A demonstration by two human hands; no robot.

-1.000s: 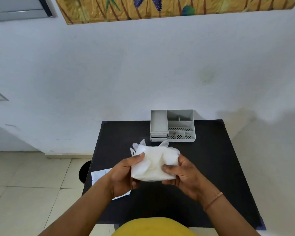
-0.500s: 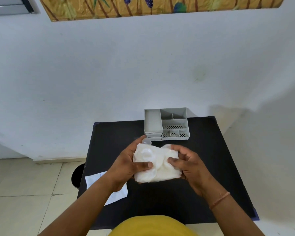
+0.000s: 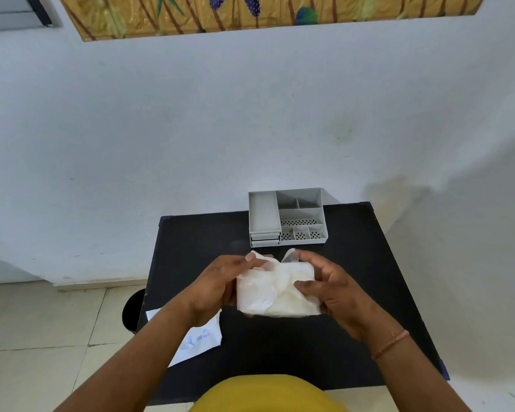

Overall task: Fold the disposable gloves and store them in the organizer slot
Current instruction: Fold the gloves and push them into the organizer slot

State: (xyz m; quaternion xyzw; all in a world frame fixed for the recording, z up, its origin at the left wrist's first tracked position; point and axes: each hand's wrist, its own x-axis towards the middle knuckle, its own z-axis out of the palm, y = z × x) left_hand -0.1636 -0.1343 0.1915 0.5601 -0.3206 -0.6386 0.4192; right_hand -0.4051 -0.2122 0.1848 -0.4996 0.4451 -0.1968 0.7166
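Observation:
A bundle of thin translucent white disposable gloves (image 3: 275,291) is held above the black table (image 3: 369,263), folded into a rough rectangle. My left hand (image 3: 220,283) grips its left side, fingers over the top edge. My right hand (image 3: 330,283) grips the right side, thumb pressing on the front face. A few glove fingertips stick up at the top of the bundle. The grey plastic organizer (image 3: 287,217) stands at the table's far edge against the wall, with one long slot on its left and several smaller compartments on its right, all looking empty.
A white printed glove packet (image 3: 197,340) lies at the table's left edge, partly under my left forearm. A dark round bin (image 3: 133,307) stands on the tiled floor left of the table. A white wall rises right behind the organizer.
The glove fingers that stuck out at the top have been folded down, making the bundle more compact. My left thumb has left the front face and my left fingers now wrap over the top edge.

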